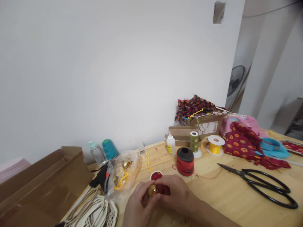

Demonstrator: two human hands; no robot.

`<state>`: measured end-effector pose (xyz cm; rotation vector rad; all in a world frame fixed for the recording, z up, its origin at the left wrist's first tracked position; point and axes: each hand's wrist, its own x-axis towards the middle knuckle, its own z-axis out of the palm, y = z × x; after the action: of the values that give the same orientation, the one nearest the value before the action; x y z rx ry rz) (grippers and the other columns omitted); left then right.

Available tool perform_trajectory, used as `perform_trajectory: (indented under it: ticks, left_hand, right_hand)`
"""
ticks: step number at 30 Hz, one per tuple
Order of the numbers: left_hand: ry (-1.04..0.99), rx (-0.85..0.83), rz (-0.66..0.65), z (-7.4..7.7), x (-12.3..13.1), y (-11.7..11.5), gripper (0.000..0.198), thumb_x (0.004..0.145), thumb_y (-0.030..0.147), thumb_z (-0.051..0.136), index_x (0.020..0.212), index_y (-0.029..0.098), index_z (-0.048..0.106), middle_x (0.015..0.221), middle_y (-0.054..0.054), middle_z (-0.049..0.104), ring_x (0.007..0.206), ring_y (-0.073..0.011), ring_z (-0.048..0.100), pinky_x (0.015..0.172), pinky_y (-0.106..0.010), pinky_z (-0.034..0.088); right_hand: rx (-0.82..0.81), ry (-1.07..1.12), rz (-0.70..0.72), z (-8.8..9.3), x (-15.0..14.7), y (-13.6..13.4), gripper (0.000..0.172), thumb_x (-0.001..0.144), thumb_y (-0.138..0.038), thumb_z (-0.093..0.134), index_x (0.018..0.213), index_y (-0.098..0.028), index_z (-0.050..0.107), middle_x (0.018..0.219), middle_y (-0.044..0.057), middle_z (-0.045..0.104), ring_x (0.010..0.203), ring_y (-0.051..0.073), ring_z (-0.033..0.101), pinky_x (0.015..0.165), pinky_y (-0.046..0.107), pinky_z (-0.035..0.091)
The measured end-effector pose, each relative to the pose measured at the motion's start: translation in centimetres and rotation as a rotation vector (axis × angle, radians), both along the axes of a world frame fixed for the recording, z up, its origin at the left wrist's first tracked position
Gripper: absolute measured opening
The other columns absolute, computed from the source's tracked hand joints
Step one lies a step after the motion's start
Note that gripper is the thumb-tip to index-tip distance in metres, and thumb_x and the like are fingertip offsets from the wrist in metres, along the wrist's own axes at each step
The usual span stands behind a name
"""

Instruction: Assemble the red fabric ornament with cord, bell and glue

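At the front of the table both my hands are closed together around a small piece. My left hand (139, 201) pinches a shiny gold bell (152, 190) between thumb and fingers. From the right, my right hand (176, 189) has its fingers bent against a dark red fabric pendant, partly hidden by them. The cream-edged top of the red pendant (156, 175) shows beyond my fingers. A twisted yellow cord (149, 162) runs from it towards the wall. How the bell and pendant are joined is hidden.
Black-handled scissors (255, 183) lie at right. Behind my hands stand a red thread spool (185, 161), glue bottle (170, 144), green spool (194, 142) and yellow cord spool (215, 145). A plastic bag (124, 173), glue gun (101, 178), cream cutouts (94, 211) and cardboard box (47, 186) are left.
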<state>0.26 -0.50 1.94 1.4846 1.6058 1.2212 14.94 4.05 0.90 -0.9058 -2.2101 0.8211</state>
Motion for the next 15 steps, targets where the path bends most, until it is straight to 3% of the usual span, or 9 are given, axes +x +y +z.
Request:
perform_trajectory:
  ticks: [5, 10, 15]
  left_hand:
    - [-0.016, 0.003, -0.023, 0.61, 0.35, -0.15, 0.032, 0.055, 0.026, 0.073, 0.086, 0.022, 0.070, 0.065, -0.004, 0.060, 0.062, -0.0198, 0.049, 0.060, -0.025, 0.038]
    - [-0.069, 0.059, 0.033, 0.78, 0.15, -0.28, 0.029, 0.063, 0.032, 0.066, 0.091, 0.025, 0.067, 0.088, -0.005, 0.063, 0.086, -0.0242, 0.052, 0.076, -0.029, 0.040]
    - [-0.085, 0.139, 0.061, 0.70, -0.33, -0.16, 0.008, 0.055, 0.023, 0.073, 0.062, 0.024, 0.070, 0.086, -0.005, 0.058, 0.086, -0.0222, 0.052, 0.077, -0.025, 0.040]
  right_hand:
    - [0.029, 0.010, -0.013, -0.26, -0.06, 0.01, 0.006, 0.070, -0.025, 0.060, 0.069, -0.019, 0.061, 0.060, -0.005, 0.054, 0.055, 0.008, 0.044, 0.049, 0.019, 0.026]
    - [0.025, -0.016, -0.034, 0.07, 0.08, 0.03, 0.006, 0.066, -0.021, 0.064, 0.068, -0.019, 0.059, 0.062, -0.006, 0.055, 0.057, 0.008, 0.045, 0.050, 0.018, 0.027]
    - [0.082, -0.062, -0.032, 0.13, 0.14, 0.06, 0.009, 0.066, -0.025, 0.065, 0.074, -0.021, 0.061, 0.067, -0.005, 0.059, 0.060, 0.009, 0.049, 0.051, 0.018, 0.028]
